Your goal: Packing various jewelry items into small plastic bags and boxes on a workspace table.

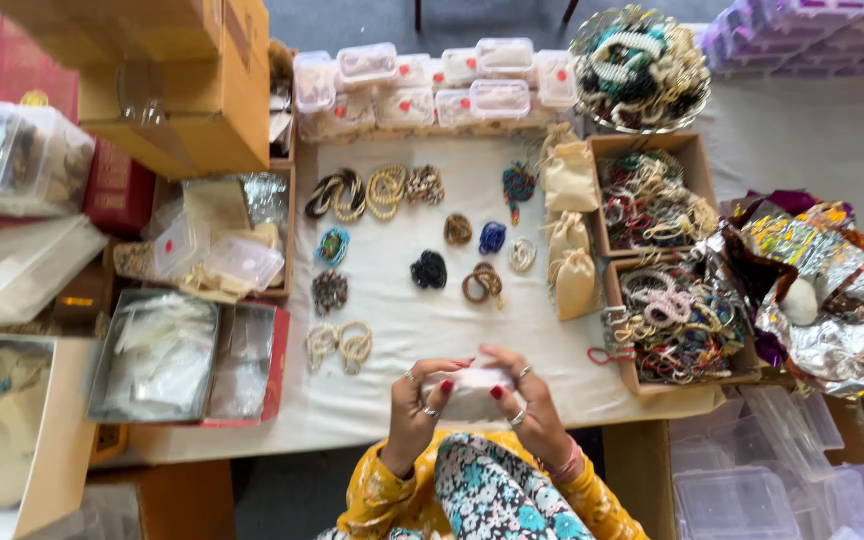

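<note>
Both my hands hold a small pale pouch (472, 395) at the near edge of a white-covered table (402, 300). My left hand (415, 405) grips its left side and my right hand (529, 400) its right side, with red nails and rings showing. Just beyond, on the cloth, lie a pair of cream bead bracelets (340, 345), a black bracelet (429, 269), a brown one (482, 284) and several more bracelets further back. What is inside the pouch is hidden.
Beige drawstring pouches (572, 235) lie right of the bracelets. Two cardboard boxes of mixed bracelets (672, 315) and a wire basket (640, 68) stand at right. Small lidded plastic boxes (432, 85) line the back. Cardboard boxes (182, 90) and trays crowd the left; empty clear boxes (762, 470) sit lower right.
</note>
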